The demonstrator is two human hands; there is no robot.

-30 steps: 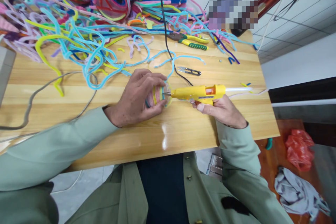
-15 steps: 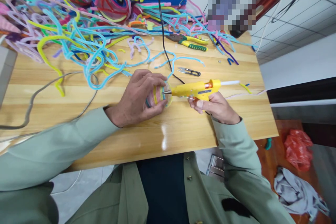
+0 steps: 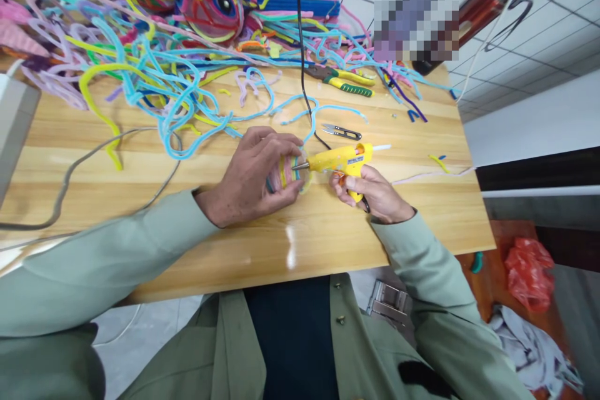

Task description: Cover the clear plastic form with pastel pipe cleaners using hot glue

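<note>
Striped round piece [image 3: 285, 173], clasped in the curled left hand [image 3: 249, 176]; right of it, the closed right hand [image 3: 372, 194] grips a glue gun [image 3: 338, 159], nozzle [image 3: 302, 166] toward it.

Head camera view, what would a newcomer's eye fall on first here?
Probably the bright yellow, pistol-shaped glue gun in the right hand, its silver nozzle pointing at the pink, yellow and blue striped round piece in the left hand. Next, perhaps, the tangle of light-blue, lilac and yellow fuzzy stems at the wooden table's far left, with a round, reddish, face-like ornament behind it.
</note>
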